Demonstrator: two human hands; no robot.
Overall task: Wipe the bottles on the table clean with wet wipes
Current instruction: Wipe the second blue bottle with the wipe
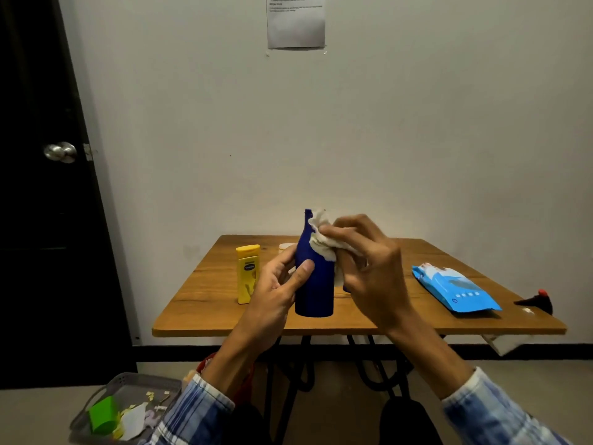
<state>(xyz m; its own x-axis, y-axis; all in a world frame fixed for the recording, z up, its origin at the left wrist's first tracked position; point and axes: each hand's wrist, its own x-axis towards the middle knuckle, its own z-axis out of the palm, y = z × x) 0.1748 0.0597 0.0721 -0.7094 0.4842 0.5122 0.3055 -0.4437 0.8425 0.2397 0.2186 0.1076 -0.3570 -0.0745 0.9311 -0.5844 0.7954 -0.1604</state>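
Plaid sleeves (192, 409) at the bottom of the view, both forearms reaching forward to the front edge of the table (224, 316). Left hand (276, 284) grips the blue bottle (314, 290) mid-body from its left side, thumb across the front and fingers curled round the back. Right hand (369, 268) pinches a bunched wet wipe (321, 239) and presses it on the bottle's shoulder, right side, just below the neck. The bottle is upright, long axis vertical, near the middle of the front edge. Cannot tell if its base rests on the tabletop or is held just above it. Key relation: the wipe is high on the right of the bottle and the unwiped body lies straight below the fingers, so the next stroke likely runs down the axis, or the left hand turns the bottle under the wipe. A yellow bottle (247, 274) stands upright just left of the left hand, the nearer hand for it. A small white-capped item (286, 247) behind is mostly hidden. Blue wipes pack (455, 289) lies flat toward the right edge, nearer the right hand.
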